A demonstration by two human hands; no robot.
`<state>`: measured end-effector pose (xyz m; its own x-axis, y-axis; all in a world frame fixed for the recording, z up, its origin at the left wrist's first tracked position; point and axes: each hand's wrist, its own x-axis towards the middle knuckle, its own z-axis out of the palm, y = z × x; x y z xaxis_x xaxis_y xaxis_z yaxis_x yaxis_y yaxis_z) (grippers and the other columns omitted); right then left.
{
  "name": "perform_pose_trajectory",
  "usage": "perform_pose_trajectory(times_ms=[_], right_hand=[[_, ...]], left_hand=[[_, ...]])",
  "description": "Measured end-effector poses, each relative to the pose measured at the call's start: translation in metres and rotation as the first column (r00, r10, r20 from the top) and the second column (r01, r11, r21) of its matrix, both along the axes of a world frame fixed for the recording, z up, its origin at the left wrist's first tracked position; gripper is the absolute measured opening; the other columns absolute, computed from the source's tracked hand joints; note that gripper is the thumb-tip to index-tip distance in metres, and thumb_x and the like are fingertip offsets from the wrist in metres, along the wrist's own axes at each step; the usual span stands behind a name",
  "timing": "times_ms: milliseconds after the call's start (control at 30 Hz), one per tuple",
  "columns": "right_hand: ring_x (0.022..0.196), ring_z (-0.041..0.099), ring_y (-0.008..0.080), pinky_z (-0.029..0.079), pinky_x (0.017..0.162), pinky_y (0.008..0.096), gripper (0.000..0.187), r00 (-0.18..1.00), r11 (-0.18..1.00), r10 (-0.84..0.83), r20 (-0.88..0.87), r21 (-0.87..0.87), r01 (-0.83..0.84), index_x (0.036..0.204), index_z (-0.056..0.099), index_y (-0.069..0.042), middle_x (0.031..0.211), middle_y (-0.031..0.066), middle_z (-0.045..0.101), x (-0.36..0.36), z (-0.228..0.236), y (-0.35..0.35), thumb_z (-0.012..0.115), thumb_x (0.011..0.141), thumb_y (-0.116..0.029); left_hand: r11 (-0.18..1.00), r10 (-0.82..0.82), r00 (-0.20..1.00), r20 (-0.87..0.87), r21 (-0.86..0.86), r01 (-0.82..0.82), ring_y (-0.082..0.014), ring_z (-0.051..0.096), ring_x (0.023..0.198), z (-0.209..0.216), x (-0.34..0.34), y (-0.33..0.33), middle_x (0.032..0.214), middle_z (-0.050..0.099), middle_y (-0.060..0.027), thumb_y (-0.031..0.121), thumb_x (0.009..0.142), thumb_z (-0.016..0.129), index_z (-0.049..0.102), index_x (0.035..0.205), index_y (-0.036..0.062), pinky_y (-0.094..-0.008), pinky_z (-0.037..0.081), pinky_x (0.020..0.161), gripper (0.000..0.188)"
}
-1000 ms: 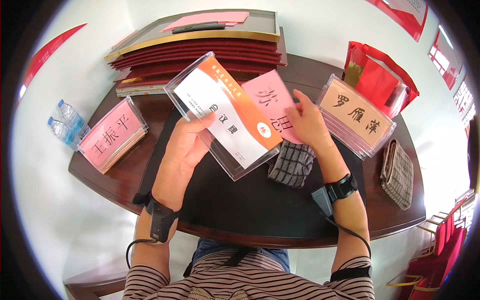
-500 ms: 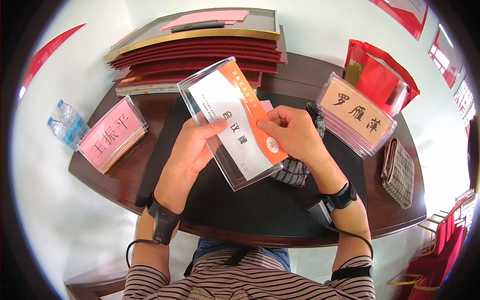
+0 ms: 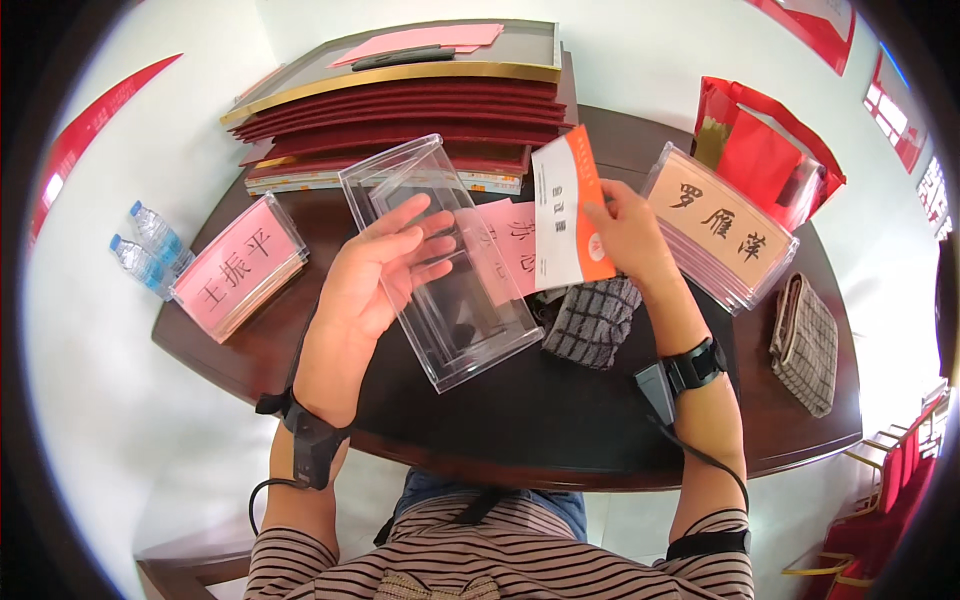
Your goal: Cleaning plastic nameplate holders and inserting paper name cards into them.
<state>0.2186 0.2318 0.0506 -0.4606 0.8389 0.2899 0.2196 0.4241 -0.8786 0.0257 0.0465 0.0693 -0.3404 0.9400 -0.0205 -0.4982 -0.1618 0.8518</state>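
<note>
My left hand [image 3: 375, 270] holds up a clear acrylic sign holder [image 3: 450, 330], its fingers seen around and through the plastic. The holder is tilted and has no card inside. In my right hand [image 3: 632, 232], a white and orange printed card [image 3: 560, 215] is pinched by its right edge, apart from the holder. Between and below the hands, pink name paper [image 3: 515, 240] with black handwriting lies partly behind the holder and the card. A dark grey checked cloth [image 3: 595, 325] is bunched under the card, near my right wrist.
Stacked sign holders with a pink card [image 3: 240, 262] stand at left, near two water bottles [image 3: 145, 265]. Another stack with a tan card [image 3: 715, 220] stands at right, by a red bag [image 3: 765, 150] and a folded checked cloth [image 3: 803, 345]. Red folders [image 3: 400, 110] fill the back.
The white and orange card has come out of the clear holder and moved right with my right hand. My left hand's fingers have spread, and the holder now shows the pink paper behind it.
</note>
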Motion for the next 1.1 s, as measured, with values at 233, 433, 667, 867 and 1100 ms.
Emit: perform_pose_trajectory(times_ms=[233,433,667,867,1100], right_hand=[[0.095,0.052,0.0326,0.042,0.081,0.0394,0.035,0.922,0.912,-0.041,0.384,0.391,-0.122,0.098,0.059,-0.006,0.094,0.0171,0.057,0.004,0.002,-0.014,0.059,0.072,-0.029],[0.095,0.054,0.0322,0.042,0.083,0.0392,0.043,0.774,0.852,-0.273,0.571,0.517,-0.08,0.106,0.055,-0.007,0.099,0.0155,0.058,0.027,0.009,-0.001,0.061,0.073,-0.033],[0.099,0.053,0.0299,0.042,0.085,0.0372,0.053,0.661,0.93,-0.219,0.718,0.358,-0.08,0.108,0.054,-0.004,0.104,0.0159,0.057,0.029,0.015,0.007,0.062,0.07,-0.039],[0.096,0.055,0.0282,0.043,0.083,0.037,0.053,0.509,0.962,-0.12,0.852,0.227,-0.152,0.102,0.058,-0.004,0.099,0.0152,0.059,0.034,0.017,0.014,0.066,0.065,-0.04],[0.071,0.06,0.032,0.048,0.066,0.0397,0.016,0.492,0.894,-0.2,0.848,0.363,-0.263,0.069,0.064,-0.004,0.074,0.0139,0.062,0.026,-0.013,0.036,0.061,0.06,-0.017]], left_hand=[[0.98,0.052,0.991,0.125,0.186,-0.075,-0.0275,0.053,0.098,-0.025,0.01,-0.054,0.116,0.05,-0.0158,0.006,0.08,0.054,0.041,0.123,0.0095,-0.0402,0.046,0.081,0.045],[0.962,0.12,0.964,0.237,0.212,-0.172,-0.0275,0.053,0.098,-0.035,0.014,-0.075,0.116,0.051,-0.013,0.011,0.084,0.05,0.046,0.12,0.012,-0.0402,0.045,0.082,0.036],[0.972,0.19,0.967,0.172,0.103,-0.21,-0.0262,0.052,0.102,-0.037,-0.007,-0.085,0.116,0.052,-0.0112,0.021,0.088,0.044,0.044,0.122,0.0133,-0.0378,0.043,0.085,0.035],[0.966,0.246,0.969,-0.018,-0.072,-0.247,-0.0263,0.058,0.09,-0.034,-0.004,-0.087,0.11,0.054,-0.0147,0.028,0.087,0.046,0.033,0.129,0.0158,-0.0366,0.049,0.073,0.046],[0.996,0.069,0.994,0.08,-0.065,-0.064,-0.0284,0.06,0.08,-0.04,-0.018,-0.109,0.11,0.053,-0.0173,0.027,0.086,0.045,0.03,0.131,0.0181,-0.0352,0.05,0.062,0.048]])
